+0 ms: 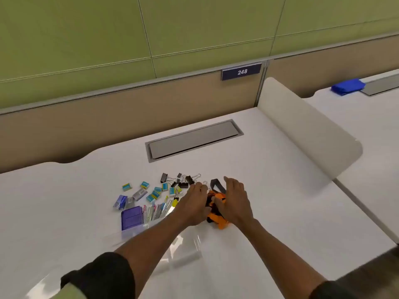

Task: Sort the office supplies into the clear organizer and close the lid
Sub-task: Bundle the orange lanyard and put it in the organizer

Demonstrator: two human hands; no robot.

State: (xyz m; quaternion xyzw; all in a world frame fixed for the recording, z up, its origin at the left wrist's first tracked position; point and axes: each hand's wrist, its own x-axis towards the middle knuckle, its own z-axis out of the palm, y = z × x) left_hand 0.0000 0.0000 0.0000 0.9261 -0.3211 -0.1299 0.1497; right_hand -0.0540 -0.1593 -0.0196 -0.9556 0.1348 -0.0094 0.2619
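- Head view: a white desk (64,201) fills most of the picture, with a tan divider wall (108,113) and green panels (86,39) at the far side.
- Both hands are in the middle of the desk, on an orange and black thing (216,214). What it is, I cannot tell.
- The left hand (195,205) lies on the left side of the orange thing. Its fingers point far and are a little spread. The fingertips reach the nearest black binder clips (183,180).
- The right hand (235,200) lies on the right side of the orange thing. Its fingers are close together and stretched far. The thumb presses on top of the orange thing.
- A black strap (217,185) sticks out on the far side, between the two hands.
- The binder clips sit in a small heap just past the left hand.
- To the left of the hands lie many small blue and yellow boxes (151,192), all mixed up.
- Nearer, thin packs (157,210) lie in a row, beside a purple box (131,216).
- The clear organizer (185,247) is near the person, under the left arm. It is see-through and hard to make out, so I cannot tell about its lid.
- A gray flap (194,139) is set in the desk at the far side.
- A blue sign (241,71) on the wall reads 248.
- A blue cloth (346,86) lies on the next desk, far right.
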